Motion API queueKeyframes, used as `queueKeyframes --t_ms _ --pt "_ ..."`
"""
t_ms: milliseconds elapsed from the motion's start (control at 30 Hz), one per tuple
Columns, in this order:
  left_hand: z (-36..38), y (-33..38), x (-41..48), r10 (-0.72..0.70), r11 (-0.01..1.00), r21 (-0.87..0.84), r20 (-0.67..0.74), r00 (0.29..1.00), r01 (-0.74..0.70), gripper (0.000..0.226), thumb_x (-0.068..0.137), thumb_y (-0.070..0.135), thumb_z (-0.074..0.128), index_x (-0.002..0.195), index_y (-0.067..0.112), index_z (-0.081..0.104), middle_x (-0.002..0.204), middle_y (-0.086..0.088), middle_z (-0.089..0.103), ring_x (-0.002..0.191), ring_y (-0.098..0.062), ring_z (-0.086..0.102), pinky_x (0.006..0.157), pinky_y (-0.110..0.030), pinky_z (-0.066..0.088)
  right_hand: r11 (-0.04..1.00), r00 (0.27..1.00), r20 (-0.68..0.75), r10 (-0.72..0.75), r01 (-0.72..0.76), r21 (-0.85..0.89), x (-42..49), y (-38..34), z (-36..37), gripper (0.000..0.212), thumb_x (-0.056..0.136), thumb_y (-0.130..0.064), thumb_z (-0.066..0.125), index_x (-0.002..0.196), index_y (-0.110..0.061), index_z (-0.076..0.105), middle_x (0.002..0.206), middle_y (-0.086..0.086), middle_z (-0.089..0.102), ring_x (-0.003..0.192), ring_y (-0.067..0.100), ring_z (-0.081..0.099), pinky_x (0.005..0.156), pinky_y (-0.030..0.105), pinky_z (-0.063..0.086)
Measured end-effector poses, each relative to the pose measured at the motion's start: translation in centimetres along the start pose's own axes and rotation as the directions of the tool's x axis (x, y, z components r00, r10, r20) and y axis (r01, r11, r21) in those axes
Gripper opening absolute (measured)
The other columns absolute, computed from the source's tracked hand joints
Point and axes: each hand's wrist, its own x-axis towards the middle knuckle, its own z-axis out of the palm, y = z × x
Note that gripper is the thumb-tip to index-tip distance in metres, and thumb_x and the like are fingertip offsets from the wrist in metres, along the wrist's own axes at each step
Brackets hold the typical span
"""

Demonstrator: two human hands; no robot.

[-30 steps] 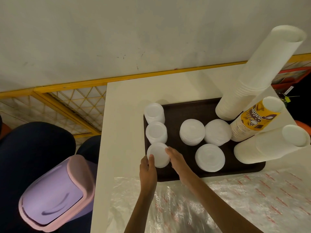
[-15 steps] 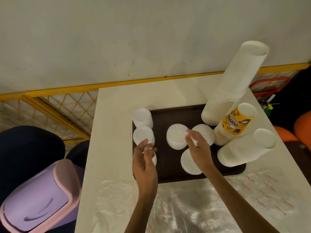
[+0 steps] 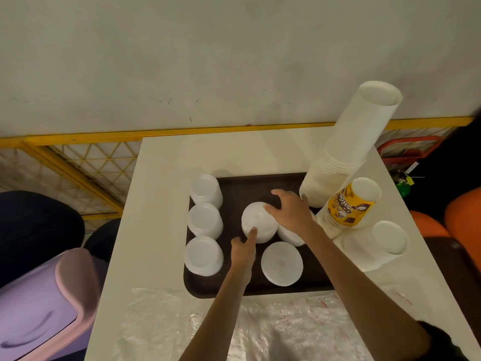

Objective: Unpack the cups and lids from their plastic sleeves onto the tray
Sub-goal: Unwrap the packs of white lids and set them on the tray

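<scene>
Seemingly nearly done: left hand (image 3: 243,252) and right hand (image 3: 289,211), fingers relaxed, touch a white plastic lid stack (image 3: 256,221) between them on the dark brown tray (image 3: 235,190), flattened clear sleeves (image 3: 273,327) under the forearms.

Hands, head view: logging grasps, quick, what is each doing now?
Left hand: open, one finger touching the white round plastic lid stack.
Right hand: open, resting on that stack.
</scene>
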Motion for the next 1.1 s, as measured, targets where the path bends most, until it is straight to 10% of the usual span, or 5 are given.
queueKeyframes --t_ms 300,433,700,1100 --pt "1.7 1.0 1.6 -0.045 0.997 -0.059 -0.090 0.995 0.040 0.072 0.086 0.029 0.069 0.142 0.010 0.030 0.129 -0.013 0.050 0.109 -0.027 0.057 0.093 -0.037 0.051 0.936 0.888 0.453 0.078 0.091 -0.340 4.3 0.2 0.4 0.061 0.098 -0.046 0.040 0.148 -0.014 0.026 0.150 0.007 0.036 0.141 0.026 0.029 0.116 0.051 -0.004" --pt "1.8 1.4 2.6 -0.035 0.995 -0.095 -0.110 0.993 0.025 0.057 0.087 0.017 0.067 0.136 0.011 0.038 0.117 -0.011 0.054 0.094 -0.022 0.059 0.076 -0.029 0.053 0.956 0.880 0.466 0.088 0.057 -0.288 5.2 0.3 1.0 0.058 0.098 -0.043 0.041 0.146 -0.013 0.029 0.148 0.008 0.039 0.139 0.026 0.031 0.116 0.049 0.003" --pt "1.9 3.9 4.7 0.029 0.983 -0.174 -0.197 0.980 -0.064 0.053 0.091 0.010 0.059 0.140 0.011 0.039 0.130 -0.012 0.052 0.116 -0.028 0.054 0.099 -0.039 0.047 0.998 0.899 0.434 0.060 -0.038 -0.059 7.5 -0.9 1.5 0.052 0.095 -0.032 0.051 0.141 -0.013 0.035 0.137 0.009 0.048 0.121 0.024 0.049 0.096 0.033 0.038" --pt "2.9 5.6 7.6 0.089 0.972 -0.183 -0.303 0.949 -0.149 0.048 0.094 0.023 0.057 0.138 0.011 0.044 0.129 -0.012 0.053 0.113 -0.028 0.056 0.097 -0.044 0.049 0.925 0.945 0.320 0.065 -0.178 0.336 9.7 -2.1 2.7 0.057 0.091 -0.011 0.055 0.144 -0.014 0.033 0.141 0.009 0.042 0.127 0.025 0.042 0.098 0.033 0.039"
